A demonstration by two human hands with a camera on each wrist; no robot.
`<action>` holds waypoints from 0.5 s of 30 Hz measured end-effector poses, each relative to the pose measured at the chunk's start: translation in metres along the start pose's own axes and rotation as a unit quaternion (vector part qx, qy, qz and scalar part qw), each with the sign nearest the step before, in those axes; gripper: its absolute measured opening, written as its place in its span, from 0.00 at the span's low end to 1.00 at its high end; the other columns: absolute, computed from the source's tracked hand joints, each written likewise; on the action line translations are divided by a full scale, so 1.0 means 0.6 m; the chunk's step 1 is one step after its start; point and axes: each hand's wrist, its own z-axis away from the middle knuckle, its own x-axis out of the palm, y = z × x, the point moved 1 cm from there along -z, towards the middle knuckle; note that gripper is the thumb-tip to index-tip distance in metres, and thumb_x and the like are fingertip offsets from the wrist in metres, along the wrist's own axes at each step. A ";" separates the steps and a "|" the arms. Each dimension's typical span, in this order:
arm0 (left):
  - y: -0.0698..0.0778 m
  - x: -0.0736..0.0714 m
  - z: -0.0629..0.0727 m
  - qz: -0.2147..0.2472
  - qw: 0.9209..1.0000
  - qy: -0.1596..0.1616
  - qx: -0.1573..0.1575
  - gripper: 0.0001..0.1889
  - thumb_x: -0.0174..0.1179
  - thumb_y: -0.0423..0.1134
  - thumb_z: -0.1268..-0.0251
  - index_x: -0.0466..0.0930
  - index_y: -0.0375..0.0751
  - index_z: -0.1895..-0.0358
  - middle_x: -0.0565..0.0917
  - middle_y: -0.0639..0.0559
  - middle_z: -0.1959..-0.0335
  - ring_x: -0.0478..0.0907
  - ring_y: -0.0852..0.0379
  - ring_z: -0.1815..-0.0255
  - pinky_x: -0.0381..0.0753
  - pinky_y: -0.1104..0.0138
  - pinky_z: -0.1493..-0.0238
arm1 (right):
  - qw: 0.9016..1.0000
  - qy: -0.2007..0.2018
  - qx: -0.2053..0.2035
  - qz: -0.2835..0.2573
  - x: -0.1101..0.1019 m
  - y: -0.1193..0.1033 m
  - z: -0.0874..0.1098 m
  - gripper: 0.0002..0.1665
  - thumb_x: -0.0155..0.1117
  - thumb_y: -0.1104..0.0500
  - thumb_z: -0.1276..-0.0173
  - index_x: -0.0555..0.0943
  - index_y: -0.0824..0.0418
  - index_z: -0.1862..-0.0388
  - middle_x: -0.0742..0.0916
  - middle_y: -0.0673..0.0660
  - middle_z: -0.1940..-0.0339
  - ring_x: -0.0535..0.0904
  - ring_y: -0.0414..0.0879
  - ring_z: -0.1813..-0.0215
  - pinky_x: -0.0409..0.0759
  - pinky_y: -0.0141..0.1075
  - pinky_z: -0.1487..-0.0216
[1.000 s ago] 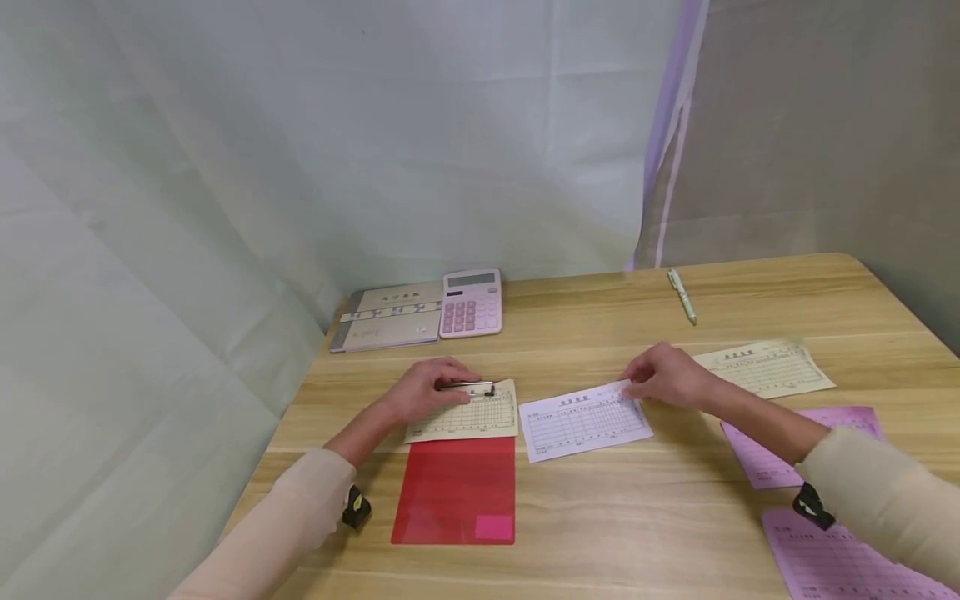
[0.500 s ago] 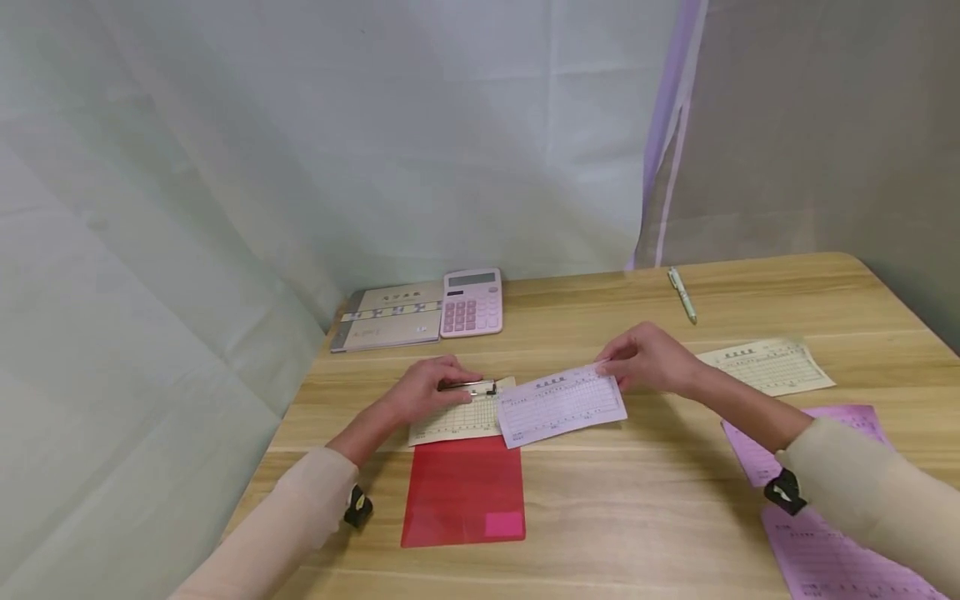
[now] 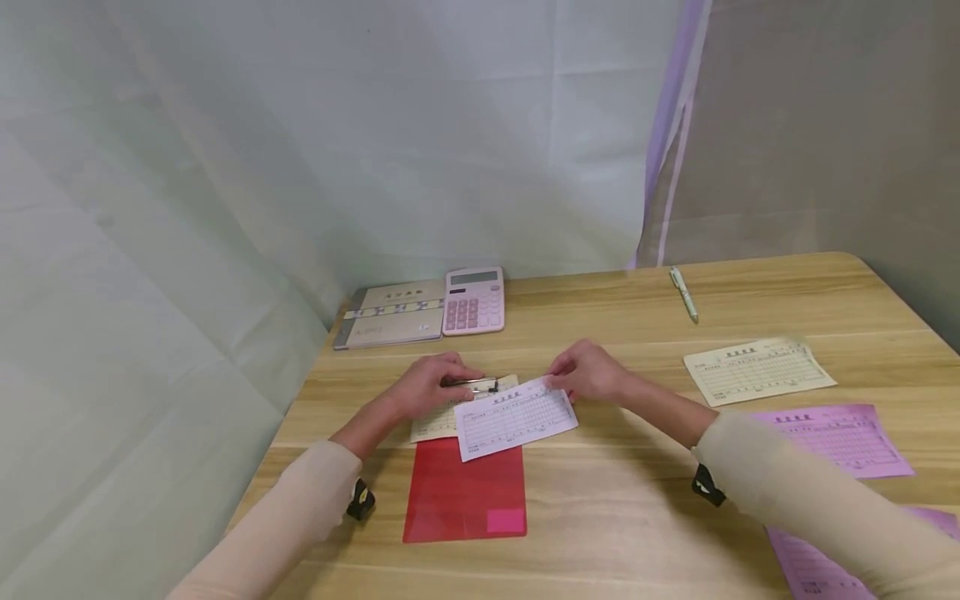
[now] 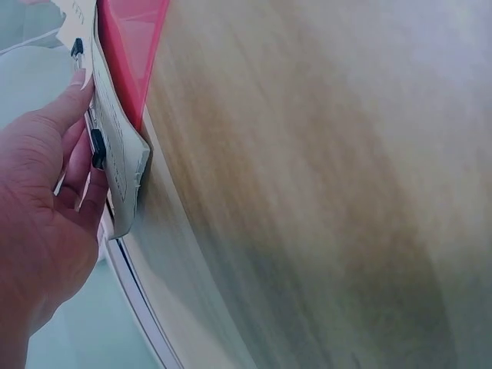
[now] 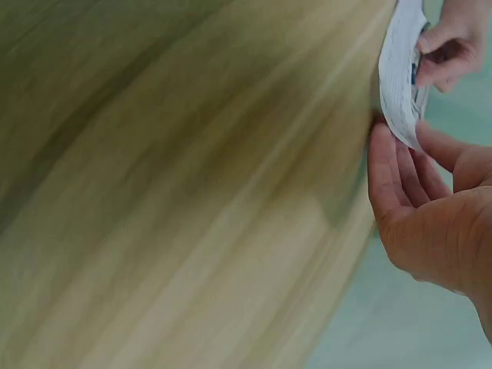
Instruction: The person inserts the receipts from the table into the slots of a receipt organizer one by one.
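Note:
My left hand (image 3: 427,387) grips the metal clip (image 3: 486,385) at the top of a red clipboard (image 3: 457,492), thumb on the clip in the left wrist view. Pale yellow printed forms (image 3: 430,428) lie on the board's upper part, partly covered by the hand. My right hand (image 3: 591,372) pinches the upper right corner of a white printed form (image 3: 517,421) between thumb and fingers. That form is slightly tilted and overlaps the yellow forms and the board's upper right. In the right wrist view, the white sheet (image 5: 396,73) bends a little, its left end near the other hand.
A pink calculator (image 3: 474,302) and a banded notebook (image 3: 393,313) lie at the back left. A pen (image 3: 684,294) lies at the back right. A yellow form (image 3: 759,372) and two pink forms, one pink form (image 3: 843,442) farther back, lie on the right.
My right hand has carried the white form left from the bare table to over the clipboard's yellow forms. The left hand stays on the clip.

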 end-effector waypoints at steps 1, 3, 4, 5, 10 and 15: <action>0.000 0.000 0.000 0.000 1.000 0.000 0.005 0.21 0.75 0.42 0.32 0.89 0.54 0.37 0.81 0.61 0.60 0.75 0.57 0.59 0.75 0.64 0.56 | 1.000 0.008 -0.006 0.012 0.004 0.000 -0.002 0.06 0.71 0.68 0.27 0.90 0.71 0.58 0.90 0.58 0.68 0.80 0.44 0.71 0.82 0.34 0.70; 0.001 0.000 -0.001 -0.002 1.000 0.001 0.014 0.21 0.75 0.41 0.33 0.89 0.52 0.37 0.81 0.61 0.60 0.75 0.57 0.59 0.75 0.64 0.57 | 0.999 0.023 -0.014 0.026 0.009 -0.003 -0.005 0.05 0.70 0.67 0.26 0.90 0.70 0.60 0.90 0.58 0.69 0.79 0.44 0.72 0.80 0.33 0.72; 0.002 -0.001 -0.001 -0.003 1.000 0.000 0.017 0.21 0.75 0.41 0.33 0.89 0.52 0.37 0.82 0.61 0.59 0.75 0.57 0.59 0.75 0.64 0.57 | 0.999 0.028 -0.016 0.031 0.012 -0.006 -0.006 0.05 0.70 0.67 0.27 0.90 0.70 0.60 0.90 0.57 0.69 0.79 0.43 0.73 0.80 0.33 0.72; 0.002 -0.001 -0.001 -0.004 1.000 0.000 0.020 0.21 0.75 0.41 0.32 0.89 0.51 0.37 0.82 0.61 0.59 0.75 0.58 0.59 0.75 0.64 0.56 | 0.999 0.033 -0.015 0.032 0.015 -0.009 -0.008 0.05 0.71 0.67 0.27 0.91 0.69 0.61 0.90 0.57 0.69 0.79 0.43 0.73 0.80 0.34 0.72; 0.001 -0.003 -0.001 -0.008 1.000 -0.006 0.019 0.20 0.73 0.39 0.30 0.88 0.51 0.36 0.82 0.62 0.57 0.75 0.59 0.58 0.75 0.64 0.54 | 0.999 0.033 0.010 -0.014 0.034 -0.035 -0.015 0.05 0.73 0.68 0.29 0.91 0.71 0.61 0.91 0.58 0.69 0.85 0.43 0.73 0.88 0.40 0.67; 0.001 -0.005 -0.003 -0.014 1.000 -0.016 0.013 0.20 0.72 0.39 0.28 0.87 0.54 0.35 0.82 0.63 0.57 0.75 0.59 0.58 0.74 0.64 0.55 | 0.998 0.028 0.030 -0.037 0.056 -0.052 -0.024 0.04 0.73 0.70 0.30 0.91 0.73 0.61 0.91 0.58 0.70 0.87 0.43 0.74 0.87 0.38 0.68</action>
